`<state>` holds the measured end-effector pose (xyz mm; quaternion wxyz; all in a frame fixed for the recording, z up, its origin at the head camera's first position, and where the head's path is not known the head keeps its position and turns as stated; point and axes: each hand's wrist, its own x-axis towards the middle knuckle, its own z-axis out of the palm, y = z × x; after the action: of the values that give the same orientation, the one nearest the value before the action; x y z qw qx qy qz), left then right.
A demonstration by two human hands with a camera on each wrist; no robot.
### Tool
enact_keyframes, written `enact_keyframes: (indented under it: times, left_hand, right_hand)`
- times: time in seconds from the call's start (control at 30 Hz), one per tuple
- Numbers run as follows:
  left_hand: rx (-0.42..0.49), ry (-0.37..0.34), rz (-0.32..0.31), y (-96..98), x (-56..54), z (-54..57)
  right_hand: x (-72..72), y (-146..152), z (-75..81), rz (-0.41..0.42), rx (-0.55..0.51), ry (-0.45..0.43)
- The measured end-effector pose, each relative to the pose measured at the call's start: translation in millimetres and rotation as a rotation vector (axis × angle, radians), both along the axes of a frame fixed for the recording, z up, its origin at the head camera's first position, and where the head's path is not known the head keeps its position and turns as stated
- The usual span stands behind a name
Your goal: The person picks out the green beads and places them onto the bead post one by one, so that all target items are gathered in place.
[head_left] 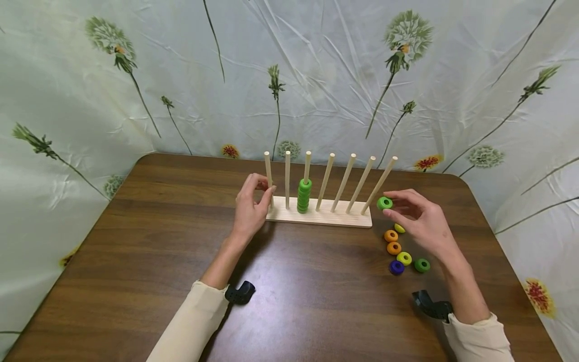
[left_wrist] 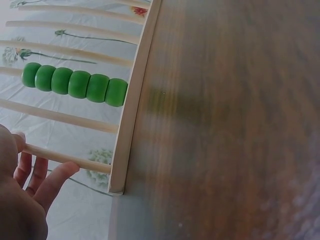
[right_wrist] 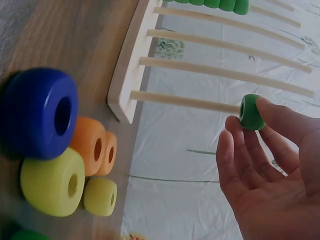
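Note:
My right hand [head_left: 425, 221] pinches a green bead [right_wrist: 254, 116] between thumb and fingertips, held up off the table beside the rightmost peg [right_wrist: 185, 101]. At the other end of the wooden peg rack [head_left: 325, 219], the thumb and fingers of my left hand [head_left: 250, 207] grip the leftmost peg [left_wrist: 60, 155]. A stack of several green beads [head_left: 304, 197] sits on the third peg from the left, down against the base. Every other peg is bare.
Loose beads lie on the brown table [head_left: 135, 261] below my right hand: a blue one [right_wrist: 30, 115], a green one [head_left: 422, 269], two orange and two yellow [right_wrist: 47, 190]. A flower-printed cloth [head_left: 316, 90] hangs behind the table's back edge.

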<state>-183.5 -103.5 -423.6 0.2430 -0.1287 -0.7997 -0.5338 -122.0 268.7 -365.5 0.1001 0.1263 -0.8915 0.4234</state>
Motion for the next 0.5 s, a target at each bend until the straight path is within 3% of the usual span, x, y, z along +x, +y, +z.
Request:
enact_keyframes:
  times: [0.5]
  left_hand:
    - [-0.007, 0.016, 0.011, 2.7, -1.1, 0.1]
  right_hand:
    - [-7.9, -13, 7.5, 0.005, -0.049, 0.019]
